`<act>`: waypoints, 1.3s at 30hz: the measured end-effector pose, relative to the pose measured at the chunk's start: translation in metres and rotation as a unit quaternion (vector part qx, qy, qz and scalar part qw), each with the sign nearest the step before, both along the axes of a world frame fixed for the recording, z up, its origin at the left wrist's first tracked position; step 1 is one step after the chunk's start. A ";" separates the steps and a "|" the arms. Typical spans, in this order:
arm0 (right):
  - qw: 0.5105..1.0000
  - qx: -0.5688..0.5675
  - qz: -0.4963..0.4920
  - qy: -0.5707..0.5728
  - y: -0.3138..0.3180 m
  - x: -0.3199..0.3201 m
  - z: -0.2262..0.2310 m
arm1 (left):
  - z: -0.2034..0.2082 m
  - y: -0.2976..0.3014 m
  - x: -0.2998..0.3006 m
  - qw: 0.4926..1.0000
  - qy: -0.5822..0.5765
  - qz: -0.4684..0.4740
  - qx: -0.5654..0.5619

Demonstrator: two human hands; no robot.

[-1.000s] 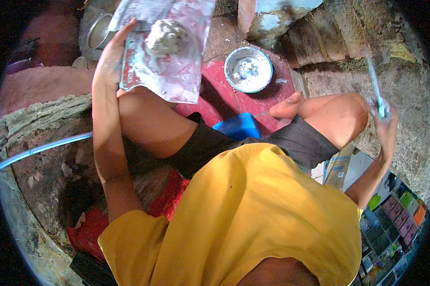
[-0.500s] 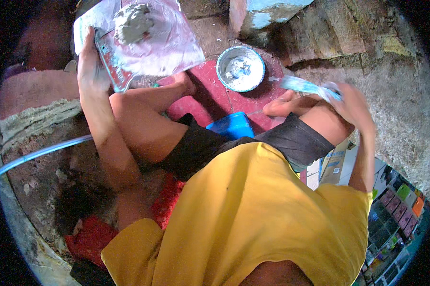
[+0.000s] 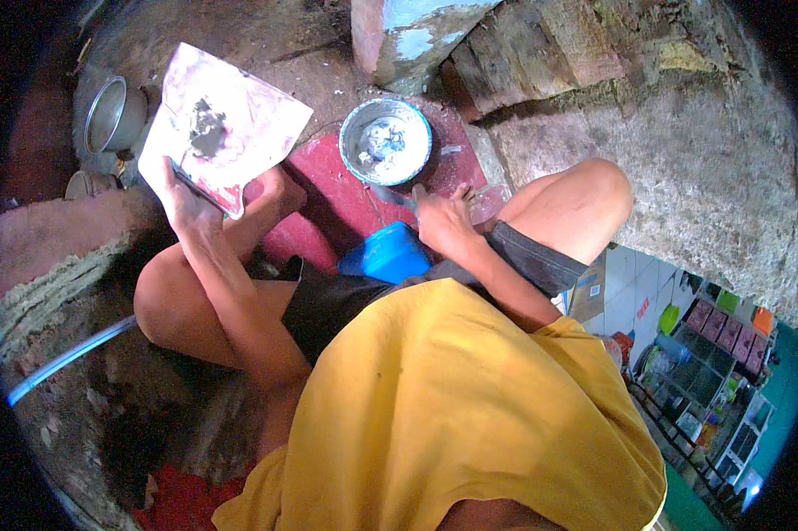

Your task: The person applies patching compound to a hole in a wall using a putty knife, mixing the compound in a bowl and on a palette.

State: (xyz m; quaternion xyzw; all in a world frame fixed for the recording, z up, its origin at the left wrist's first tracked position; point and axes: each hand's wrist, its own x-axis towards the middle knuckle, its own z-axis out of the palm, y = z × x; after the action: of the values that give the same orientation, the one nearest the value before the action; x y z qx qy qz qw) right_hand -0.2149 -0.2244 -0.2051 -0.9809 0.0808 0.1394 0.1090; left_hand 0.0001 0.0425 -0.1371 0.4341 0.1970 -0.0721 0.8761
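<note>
My left hand (image 3: 191, 205) grips the lower edge of a flat whitish-pink board (image 3: 257, 115), thumb on top and its other fingers hidden underneath. On the board's face sits a lump of grey paste (image 3: 208, 129). My right hand (image 3: 447, 221) is closed around a thin bluish blade-like tool (image 3: 390, 196), too blurred to name more exactly. The blade's end lies just below the near rim of a round bowl (image 3: 427, 146) with a blue edge. White paste (image 3: 384, 144) coats the bowl's inside in clumps.
Below the bowl, a blue plastic container (image 3: 385, 254) stands between my legs on the red floor (image 3: 315, 173). A metal pot (image 3: 115, 115) sits at far left. A painted post (image 3: 399, 40) rises at the back, beside a rough wall (image 3: 647, 133). A blue hose (image 3: 71, 358) runs along the left.
My right hand has swung left and inward from my right knee to the bowl's near side, tool still held. My left hand has lowered the board and tilted it. The view has shifted.
</note>
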 end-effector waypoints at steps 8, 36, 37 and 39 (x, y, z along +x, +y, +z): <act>0.989 0.122 -0.018 0.077 0.006 -0.011 0.021 | -0.051 -0.019 0.009 0.996 0.061 -0.066 -0.027; 0.991 0.055 -0.090 0.083 -0.022 -0.022 0.016 | -0.125 -0.017 0.007 0.979 0.064 -0.144 -0.130; 0.985 0.064 -0.124 0.104 -0.032 -0.020 0.016 | -0.104 -0.043 -0.006 0.982 0.098 -0.111 -0.118; 0.983 0.083 -0.139 0.086 -0.040 0.002 0.024 | -0.161 -0.028 -0.009 0.943 0.040 -0.130 -0.304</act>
State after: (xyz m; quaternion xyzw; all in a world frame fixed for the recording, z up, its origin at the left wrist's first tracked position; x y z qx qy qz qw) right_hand -0.2132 -0.2647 -0.1812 -0.9321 0.2134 0.2131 0.2007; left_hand -0.0084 0.0146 -0.2980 0.1656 0.1425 -0.2595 0.9407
